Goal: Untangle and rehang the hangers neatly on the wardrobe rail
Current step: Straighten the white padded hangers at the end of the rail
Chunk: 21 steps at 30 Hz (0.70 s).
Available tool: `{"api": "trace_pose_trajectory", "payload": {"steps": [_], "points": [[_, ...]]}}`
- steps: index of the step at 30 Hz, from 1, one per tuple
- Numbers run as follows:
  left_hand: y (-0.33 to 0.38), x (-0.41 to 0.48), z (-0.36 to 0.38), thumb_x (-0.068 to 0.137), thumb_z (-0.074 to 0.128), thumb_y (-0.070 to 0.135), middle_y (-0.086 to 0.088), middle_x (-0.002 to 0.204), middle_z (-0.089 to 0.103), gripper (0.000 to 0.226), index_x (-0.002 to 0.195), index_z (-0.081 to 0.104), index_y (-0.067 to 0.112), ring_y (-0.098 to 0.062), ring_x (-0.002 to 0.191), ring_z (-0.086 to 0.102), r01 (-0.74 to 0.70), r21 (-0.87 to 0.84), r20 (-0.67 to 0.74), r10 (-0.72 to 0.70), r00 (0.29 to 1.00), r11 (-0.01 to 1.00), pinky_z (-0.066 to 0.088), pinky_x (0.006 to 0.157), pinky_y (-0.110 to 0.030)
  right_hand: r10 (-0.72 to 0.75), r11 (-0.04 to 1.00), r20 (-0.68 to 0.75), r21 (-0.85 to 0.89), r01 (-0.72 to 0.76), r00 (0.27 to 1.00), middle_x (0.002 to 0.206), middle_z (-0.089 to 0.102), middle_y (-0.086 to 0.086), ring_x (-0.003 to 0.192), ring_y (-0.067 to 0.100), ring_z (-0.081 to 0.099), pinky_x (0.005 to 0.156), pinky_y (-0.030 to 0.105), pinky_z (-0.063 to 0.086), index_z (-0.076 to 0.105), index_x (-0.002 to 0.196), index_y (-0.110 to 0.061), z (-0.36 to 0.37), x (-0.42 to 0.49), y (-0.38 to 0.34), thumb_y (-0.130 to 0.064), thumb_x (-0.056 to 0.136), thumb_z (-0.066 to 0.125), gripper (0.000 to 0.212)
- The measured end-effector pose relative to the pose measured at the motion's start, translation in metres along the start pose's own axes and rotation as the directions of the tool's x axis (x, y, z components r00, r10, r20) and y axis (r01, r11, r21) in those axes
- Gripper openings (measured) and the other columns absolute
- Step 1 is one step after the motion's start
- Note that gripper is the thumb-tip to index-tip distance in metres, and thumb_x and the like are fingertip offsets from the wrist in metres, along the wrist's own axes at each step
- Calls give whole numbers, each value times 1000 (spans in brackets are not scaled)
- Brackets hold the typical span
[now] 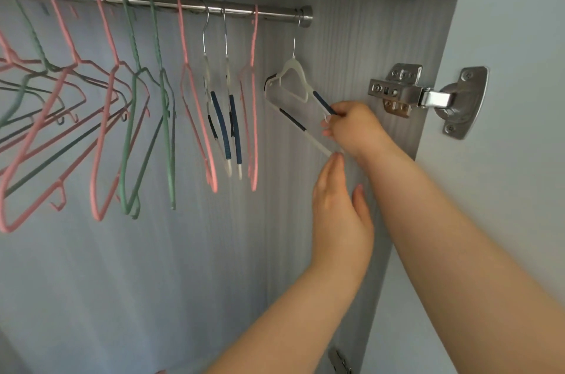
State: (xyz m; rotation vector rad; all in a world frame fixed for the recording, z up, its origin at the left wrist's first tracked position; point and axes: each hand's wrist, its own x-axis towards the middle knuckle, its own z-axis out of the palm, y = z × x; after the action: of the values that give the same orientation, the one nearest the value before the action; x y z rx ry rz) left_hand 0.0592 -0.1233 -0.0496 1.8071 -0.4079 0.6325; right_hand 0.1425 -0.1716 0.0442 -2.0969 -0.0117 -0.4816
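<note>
Rightmost on the wardrobe rail (171, 3), a white hanger (294, 68) is pinched by the right hand (356, 126) at its blue-padded arm. The left hand (339, 214) is open beneath, fingers (334, 165) straight.

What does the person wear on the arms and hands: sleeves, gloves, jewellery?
Nothing visible. The left hand and right hand have no gloves; both forearms are bare to the frame edge, with no sleeve, watch, bracelet or ring in view.

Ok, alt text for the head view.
Right hand pinches one arm of a white plastic hanger with dark blue grips, hung rightmost on the steel wardrobe rail; open left hand just below. Pink and green wire hangers crowd the left.
</note>
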Motion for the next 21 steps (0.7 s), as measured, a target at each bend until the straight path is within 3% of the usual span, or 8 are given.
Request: {"api": "trace_pose_trajectory", "payload": {"steps": [2, 4, 6, 10, 14, 18, 21], "points": [[-1, 17, -1, 93, 44, 14, -6, 148, 31, 52, 141, 23, 13, -17, 135, 31, 61, 21, -1, -61, 998, 998, 20, 109, -17, 10, 998, 12, 66, -11, 1000, 112, 65, 28, 86, 25, 57, 68, 29, 46, 62, 108, 6, 0, -3, -1, -2, 93, 39, 28], [-3, 33, -2, 92, 47, 16, -6, 142, 41, 51, 139, 29, 13, -18, 130, 38, 116, -3, -7, -116, 993, 993, 23, 97, -12, 15, 992, 19, 125, -17, 1000, 114, 64, 26, 81, 19, 52, 60, 22, 37, 60, 112, 6, 1, -4, -2, -3, 95, 38, 29], [-7, 41, -4, 89, 52, 17, -6, 130, 54, 43, 131, 42, 13, -20, 120, 50, 122, -34, -23, -123, 992, 992, 33, 92, -17, 19, 982, 17, 185, -22, 1000, 111, 65, 22, 70, 11, 49, 59, 19, 36, 59, 115, 5, 1, -6, -3, -5, 97, 36, 30], [-14, 45, -5, 85, 58, 13, -8, 114, 65, 32, 117, 56, 10, -18, 109, 58, 130, -152, -60, -140, 988, 980, 44, 98, -33, 29, 956, 33, 290, -37, 999, 122, 62, 22, 64, 5, 44, 57, 20, 36, 58, 118, 2, 2, -8, -6, -7, 99, 35, 31], [-17, 44, -5, 84, 60, 11, -9, 114, 65, 31, 115, 58, 11, -17, 108, 59, 114, -199, -96, -135, 986, 973, 43, 96, -27, 36, 925, 62, 375, -56, 997, 124, 60, 23, 65, 3, 45, 58, 18, 36, 54, 123, 3, 5, -11, -6, -6, 99, 37, 31], [-19, 45, -7, 84, 59, 8, -4, 105, 66, 29, 113, 60, 12, -13, 100, 59, 96, -204, -140, -126, 982, 974, 41, 91, -20, 35, 898, 100, 433, -75, 994, 103, 59, 11, 66, 2, 46, 58, 17, 36, 49, 129, 2, 8, -9, -7, -5, 99, 39, 33], [-21, 47, -10, 84, 59, 7, -1, 98, 65, 25, 109, 62, 13, -12, 97, 59, 87, -217, -152, -122, 981, 972, 42, 90, -19, 32, 888, 103, 454, -76, 994, 100, 57, 7, 66, 2, 46, 60, 14, 36, 49, 130, 0, 11, -8, -6, -5, 99, 40, 33]]}}
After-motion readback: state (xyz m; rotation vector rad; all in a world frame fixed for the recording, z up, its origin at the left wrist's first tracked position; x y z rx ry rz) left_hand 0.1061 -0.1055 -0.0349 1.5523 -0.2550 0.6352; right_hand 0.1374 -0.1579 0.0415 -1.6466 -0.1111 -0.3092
